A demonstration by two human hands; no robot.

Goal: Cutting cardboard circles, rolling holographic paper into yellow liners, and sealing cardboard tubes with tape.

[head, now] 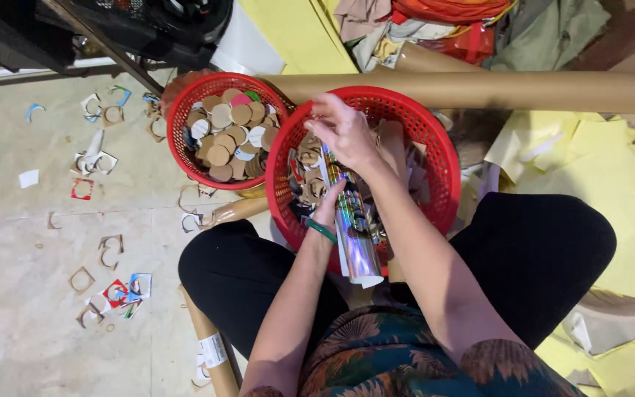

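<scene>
I sit on the floor with a red plastic basket of cardboard offcuts between my knees. A roll of shiny holographic foil leans out of it toward my lap. My left hand, with a green bangle at the wrist, grips the roll's middle from the left. My right hand hovers over the roll's upper end near the basket's far rim, fingers bent and pinched. What they hold is hidden. A second red basket to the left holds several round cardboard discs.
A long brown cardboard tube lies behind the baskets, and another tube runs under my left leg. Cardboard frame scraps litter the tiled floor on the left. Yellow paper sheets lie on the right. Fabric and bags are piled at the back.
</scene>
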